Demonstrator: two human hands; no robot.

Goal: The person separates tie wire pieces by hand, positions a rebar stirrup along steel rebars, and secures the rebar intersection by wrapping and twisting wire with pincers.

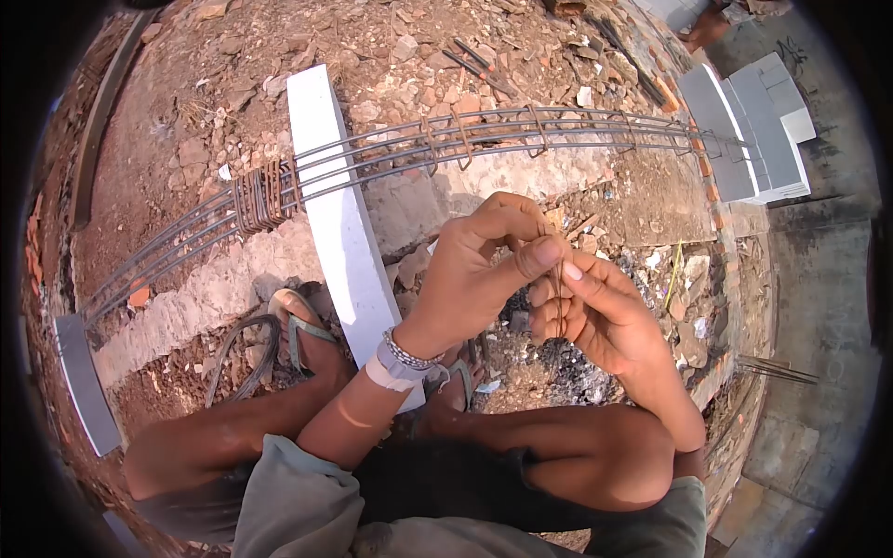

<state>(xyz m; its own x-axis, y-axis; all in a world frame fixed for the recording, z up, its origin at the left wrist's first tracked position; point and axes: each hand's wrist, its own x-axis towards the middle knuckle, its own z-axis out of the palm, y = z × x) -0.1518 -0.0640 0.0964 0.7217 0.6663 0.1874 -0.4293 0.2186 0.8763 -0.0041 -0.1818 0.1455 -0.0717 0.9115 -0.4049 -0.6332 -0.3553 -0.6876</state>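
My left hand (488,274), with bands at its wrist, pinches thin tie wire (560,312) between thumb and fingers. Close against it, my right hand (605,312) also grips the wire, its fingers curled round the hanging strands. Both hands are in front of a cage of long steel bars (502,139) that runs across the view. Spaced stirrups (462,141) sit around the bars. Further left, a tight bunch of stirrups (263,197) is gathered on them. A white block (330,186) lies under the bars.
Pincers (479,70) lie on the rubble beyond the bars. Loose wire (244,358) is coiled beside my sandalled foot (312,330). Grey-white blocks (758,126) stand at the right by a wall (828,279); another block (86,386) is at far left.
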